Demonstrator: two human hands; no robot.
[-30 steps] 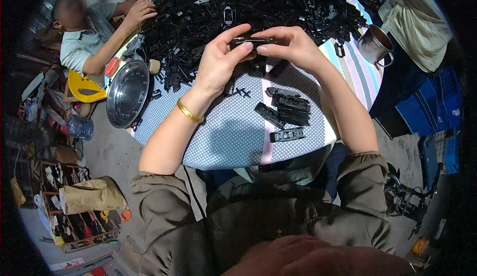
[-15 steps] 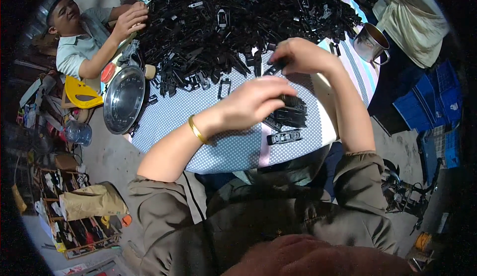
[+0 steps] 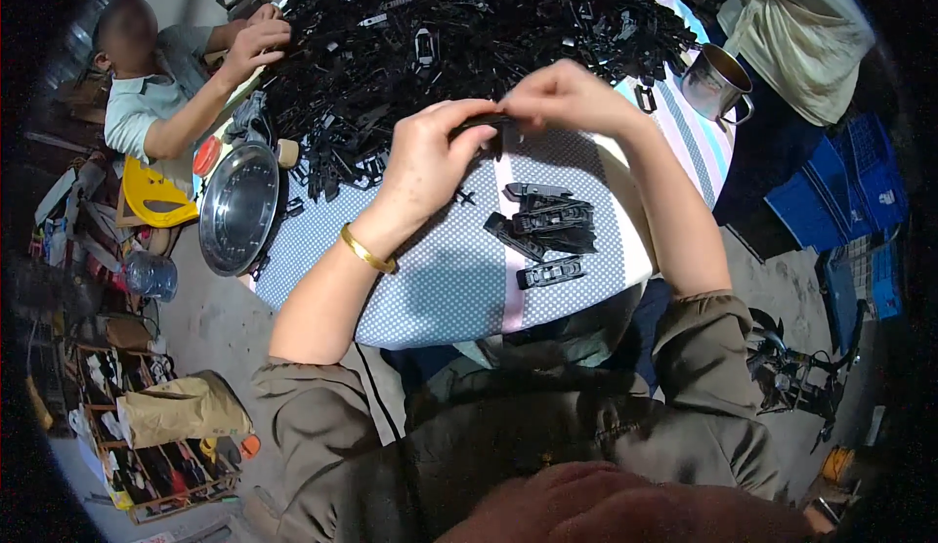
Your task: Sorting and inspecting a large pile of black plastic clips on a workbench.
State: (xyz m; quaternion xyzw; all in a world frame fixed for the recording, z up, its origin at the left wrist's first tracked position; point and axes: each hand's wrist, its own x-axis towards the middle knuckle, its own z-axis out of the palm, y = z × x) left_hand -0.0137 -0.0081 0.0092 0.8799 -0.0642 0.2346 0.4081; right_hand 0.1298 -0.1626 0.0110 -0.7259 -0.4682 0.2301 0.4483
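Observation:
My left hand (image 3: pixel 430 147), with a gold bangle on its wrist, pinches a small black plastic part (image 3: pixel 484 123) between thumb and fingers. My right hand (image 3: pixel 572 99) meets it from the right, its fingers closed at the same part and slightly blurred; they hide much of its shape. Both hands are at the near edge of a large heap of black plastic parts (image 3: pixel 430 16). Closer to me on the patterned tablecloth (image 3: pixel 410 299) lies a small stack of long black plastic parts (image 3: pixel 552 221), with a single such part (image 3: pixel 550 272) just in front of it.
A steel bowl (image 3: pixel 239 211) stands at the table's left edge, with a red lid (image 3: pixel 207 155) beside it. At the right edge is a metal mug (image 3: pixel 716 84). A co-worker (image 3: pixel 161 94) sits at the far left, hands at the heap. Blue crates (image 3: pixel 831 191) stand right.
My left hand has moved left and away from the small stack, uncovering it, and now grips a part at the heap's edge. My right hand has shifted left to meet it.

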